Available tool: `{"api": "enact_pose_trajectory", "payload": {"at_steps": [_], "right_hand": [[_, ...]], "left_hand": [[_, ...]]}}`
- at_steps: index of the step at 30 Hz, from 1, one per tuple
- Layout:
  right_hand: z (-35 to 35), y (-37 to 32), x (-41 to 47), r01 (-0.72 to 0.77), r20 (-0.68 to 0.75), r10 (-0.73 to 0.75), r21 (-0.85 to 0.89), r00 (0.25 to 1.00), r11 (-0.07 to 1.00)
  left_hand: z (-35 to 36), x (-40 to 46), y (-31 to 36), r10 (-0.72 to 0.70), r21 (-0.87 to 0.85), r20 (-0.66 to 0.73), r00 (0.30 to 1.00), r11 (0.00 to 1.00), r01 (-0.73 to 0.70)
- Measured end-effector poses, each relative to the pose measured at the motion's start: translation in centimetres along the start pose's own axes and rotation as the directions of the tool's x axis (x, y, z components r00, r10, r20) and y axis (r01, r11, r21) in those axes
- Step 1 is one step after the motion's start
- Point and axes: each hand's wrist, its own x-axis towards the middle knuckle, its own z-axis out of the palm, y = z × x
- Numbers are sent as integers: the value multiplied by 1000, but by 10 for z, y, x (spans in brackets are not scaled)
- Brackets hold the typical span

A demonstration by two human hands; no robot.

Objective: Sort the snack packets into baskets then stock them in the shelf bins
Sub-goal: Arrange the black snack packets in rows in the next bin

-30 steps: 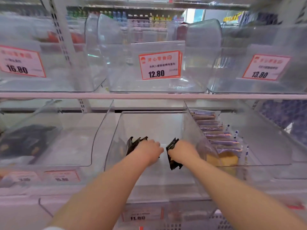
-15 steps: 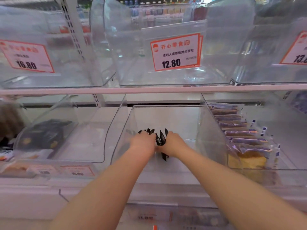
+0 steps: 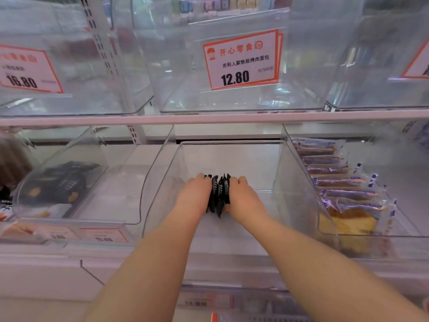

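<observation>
Black packets (image 3: 218, 196) squeezed between left hand (image 3: 193, 197), right hand (image 3: 243, 198), mid-bin (image 3: 287, 180)

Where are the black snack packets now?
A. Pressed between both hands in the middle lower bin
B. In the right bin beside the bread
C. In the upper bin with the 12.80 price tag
A: the black packets stand bunched between the left hand and the right hand inside the middle lower bin.
</observation>
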Motion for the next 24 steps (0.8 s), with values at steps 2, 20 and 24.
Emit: {"api": "enact_pose_trajectory", "payload": {"at_steps": [2,20,24], "right_hand": [[1,2,1,-23,-46,23,5,999,1000],[-4,-1,6,73,-40,-72,21,997,997],[-3,-1,7,133,41,-131,-31,990,991]], "left_hand": [[1,0,2,-19,-21,-10,1000,1000,19],[2,-1,1,-25,51,66,998,998,22],[-2,-5,-3,63,178,57,996,981,-72]]}}
